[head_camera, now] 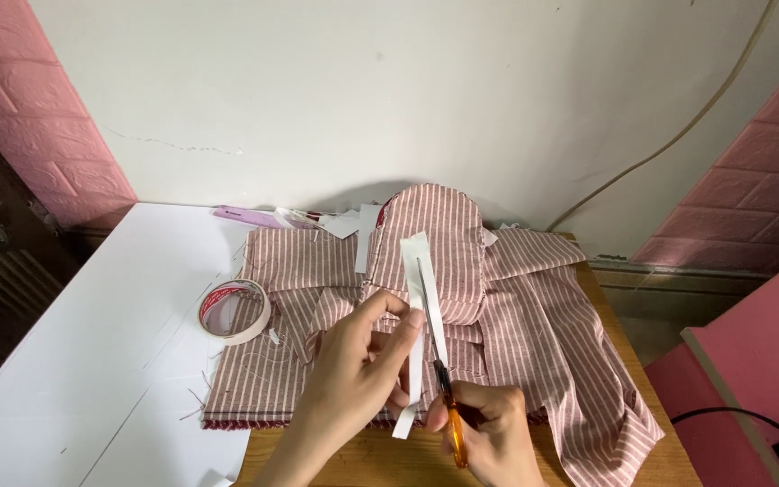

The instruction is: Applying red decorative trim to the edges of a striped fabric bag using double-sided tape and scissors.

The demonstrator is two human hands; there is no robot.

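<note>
A white tabletop (74,361) and a wooden table (389,455) carry pieces of pink-and-white striped fabric (534,325). A roll of tape (234,311) rests at the fabric's left edge. Over the fabric, the left hand (353,374) pinches a white paper strip (418,298) upright. The right hand (493,433) is closed around orange-handled scissors (439,361), whose blades run along the strip.

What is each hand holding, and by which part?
Left hand: long white paper strip, by its lower half. Right hand: orange-handled scissors, by the handles.
</note>
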